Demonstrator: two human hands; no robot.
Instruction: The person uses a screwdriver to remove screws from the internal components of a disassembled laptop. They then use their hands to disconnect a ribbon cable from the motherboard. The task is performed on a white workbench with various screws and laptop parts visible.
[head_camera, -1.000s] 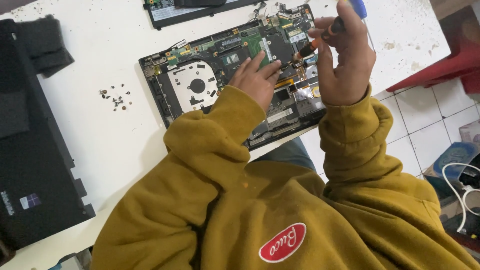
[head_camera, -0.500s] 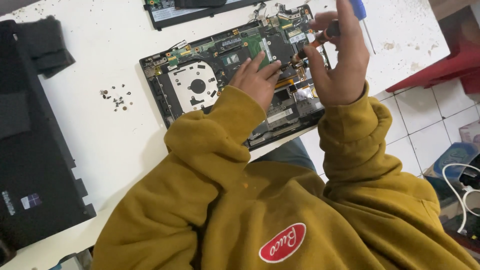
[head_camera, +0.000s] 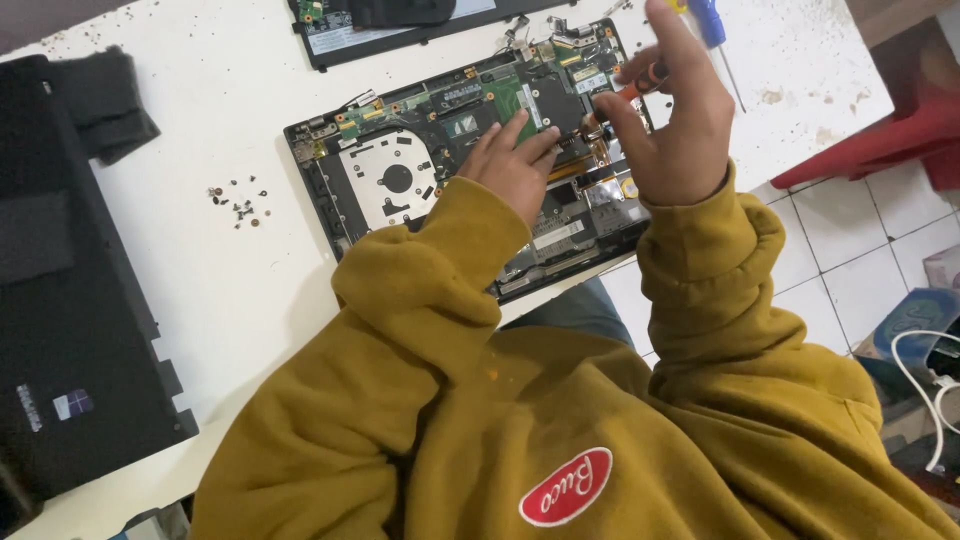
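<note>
An opened laptop base (head_camera: 400, 175) lies on the white table (head_camera: 240, 290), its green circuit board, round fan and metal heat pipes exposed. My left hand (head_camera: 510, 165) rests flat on the board, fingers spread and pressing down beside a dark cover. My right hand (head_camera: 665, 120) is raised over the board's right end, fingers pinched round an orange-handled screwdriver (head_camera: 640, 82) whose tip points down at the board. Both arms wear mustard yellow sleeves.
A cluster of small screws (head_camera: 238, 205) lies left of the laptop. A black bottom cover (head_camera: 70, 330) fills the left edge. Another opened device (head_camera: 400, 20) sits at the top. A blue-handled screwdriver (head_camera: 715, 30) lies top right. A red stool (head_camera: 900, 130) stands on the tiled floor.
My right hand has shifted slightly left and down with the screwdriver toward the board. My left hand has stayed on the board.
</note>
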